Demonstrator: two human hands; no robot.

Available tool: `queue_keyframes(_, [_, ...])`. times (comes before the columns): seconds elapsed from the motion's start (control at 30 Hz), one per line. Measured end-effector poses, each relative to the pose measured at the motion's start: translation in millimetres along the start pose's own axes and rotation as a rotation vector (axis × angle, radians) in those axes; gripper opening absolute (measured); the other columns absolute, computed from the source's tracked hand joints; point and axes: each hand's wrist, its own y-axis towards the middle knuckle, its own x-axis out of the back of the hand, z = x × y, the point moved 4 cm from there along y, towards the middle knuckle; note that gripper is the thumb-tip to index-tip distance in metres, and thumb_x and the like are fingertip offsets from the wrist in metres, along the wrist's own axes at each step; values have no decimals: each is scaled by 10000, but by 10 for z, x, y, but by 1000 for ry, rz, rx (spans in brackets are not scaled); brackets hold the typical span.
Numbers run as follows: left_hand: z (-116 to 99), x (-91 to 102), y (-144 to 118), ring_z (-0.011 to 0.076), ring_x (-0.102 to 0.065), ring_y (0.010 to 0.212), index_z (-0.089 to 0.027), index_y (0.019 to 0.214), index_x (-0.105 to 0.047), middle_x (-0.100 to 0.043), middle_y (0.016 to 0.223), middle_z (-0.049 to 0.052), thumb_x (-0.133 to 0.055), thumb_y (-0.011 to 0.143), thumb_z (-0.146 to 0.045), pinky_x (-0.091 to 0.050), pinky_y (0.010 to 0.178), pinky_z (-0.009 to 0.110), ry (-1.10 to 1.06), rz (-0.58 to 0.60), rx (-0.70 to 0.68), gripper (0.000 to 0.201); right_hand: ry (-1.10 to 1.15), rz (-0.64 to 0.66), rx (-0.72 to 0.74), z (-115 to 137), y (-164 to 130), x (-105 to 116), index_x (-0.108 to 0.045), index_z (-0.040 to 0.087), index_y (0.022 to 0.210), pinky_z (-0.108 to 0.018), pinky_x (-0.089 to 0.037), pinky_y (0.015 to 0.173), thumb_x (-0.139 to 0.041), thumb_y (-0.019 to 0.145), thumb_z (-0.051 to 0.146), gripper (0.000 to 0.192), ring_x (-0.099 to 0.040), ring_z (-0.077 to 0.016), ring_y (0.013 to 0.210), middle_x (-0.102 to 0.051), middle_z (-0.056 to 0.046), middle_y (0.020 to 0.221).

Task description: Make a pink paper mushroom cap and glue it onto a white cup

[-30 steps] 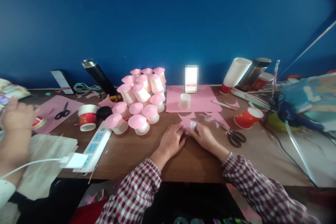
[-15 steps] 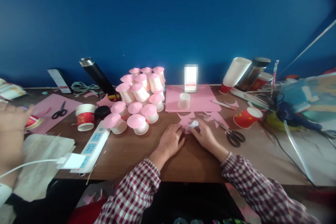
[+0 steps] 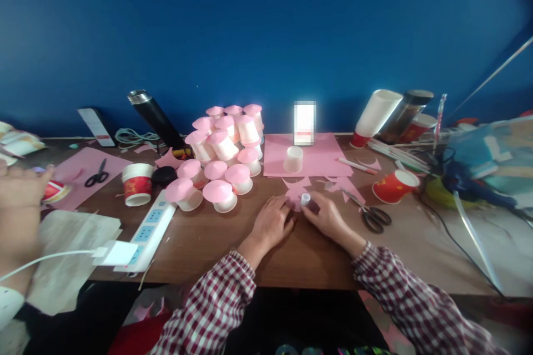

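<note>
My left hand (image 3: 270, 223) lies flat on the desk, its outstretched fingertips pressing the edge of a small pink paper piece (image 3: 295, 194). On the other side of that piece, my right hand (image 3: 328, 215) is closed around a short white glue stick (image 3: 305, 198), whose end meets the paper. Behind them, a white paper cup (image 3: 293, 160) stands upside down on a pink sheet (image 3: 328, 150). To the left are several white cups topped with pink paper cones (image 3: 217, 191). Scissors with dark handles (image 3: 375, 218) rest right of my right hand, among pink offcuts (image 3: 350, 188).
A power strip (image 3: 152, 230) with a plugged-in charger lies left. Around it are a red-and-white cup (image 3: 137, 184) and a black flask (image 3: 156, 119). A tipped red cup (image 3: 395, 186) and stacked cups (image 3: 377, 116) are right. Another person's hand (image 3: 19, 199) is at far left.
The glue stick in my right hand has gone from tilted to more upright and shifted slightly left. My left hand stays in place on the paper.
</note>
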Motion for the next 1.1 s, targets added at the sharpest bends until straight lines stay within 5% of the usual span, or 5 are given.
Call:
queue_keyframes(0.77, [-13, 2, 5, 248, -497, 1120, -177, 1081, -579, -570, 1174, 92, -513, 835, -288, -368, 1018, 417, 10, -3, -7, 277, 72, -39, -74, -56, -2, 43, -585, 165, 1052, -299, -495, 729, -533, 811, 223, 253, -630, -206, 813, -672, -56, 862])
queue_keyframes(0.93, [-12, 0, 7, 247, -490, 1130, -177, 1092, -576, -564, 1193, 93, -510, 838, -296, -359, 1028, 419, 24, 1, -5, 288, 100, -101, -95, -76, -5, 90, -574, 162, 942, -291, -492, 722, -500, 847, 256, 153, -617, -185, 775, -659, -55, 857])
queue_keyframes(1.1, [-10, 0, -2, 250, -489, 1135, -172, 1102, -570, -565, 1186, 101, -502, 841, -298, -355, 1033, 419, 21, 5, 1, 297, 91, -33, -70, -31, -16, 35, -582, 177, 1040, -299, -492, 749, -532, 834, 270, 232, -632, -194, 800, -677, -53, 901])
